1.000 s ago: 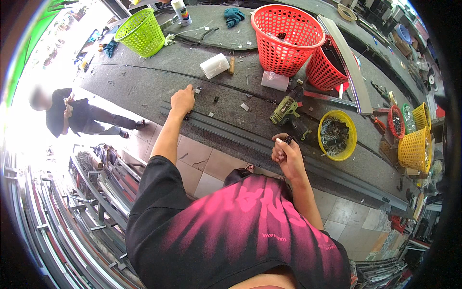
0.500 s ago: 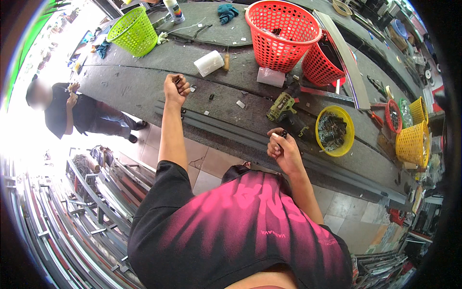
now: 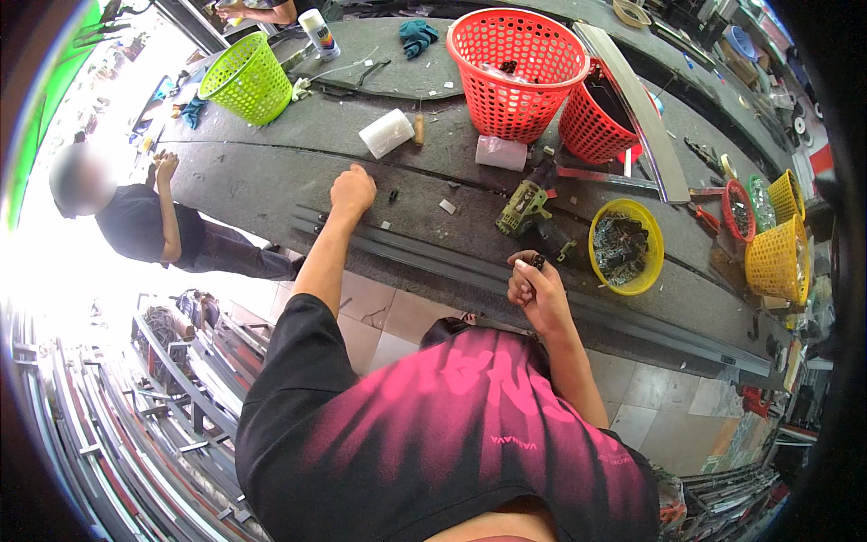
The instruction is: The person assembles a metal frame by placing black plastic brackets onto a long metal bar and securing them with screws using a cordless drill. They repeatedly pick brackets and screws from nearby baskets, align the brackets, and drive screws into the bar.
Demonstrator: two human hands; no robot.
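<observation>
My left hand (image 3: 353,190) is over the table's near half, its back turned up and its fingers curled under. What it holds, if anything, is hidden. Small dark and white bits lie on the table around it, among them a small black piece (image 3: 393,195). Close to the table's front edge, my right hand (image 3: 539,291) is closed around a small black part (image 3: 538,261) that sticks out above the index finger. Between the hands, long grey metal profiles (image 3: 433,262) run along the near edge.
A green cordless drill (image 3: 522,206) lies beyond my right hand, beside a yellow basket (image 3: 660,257) of small metal parts. Red baskets (image 3: 510,113), plastic rolls (image 3: 386,133) and a lime basket (image 3: 257,86) stand farther back. Another person (image 3: 144,221) stands at the left end.
My left hand has turned from a raised fist with a dark bit showing to back-up, and moved slightly right and down. My right hand still grips the black part, nearly unmoved.
</observation>
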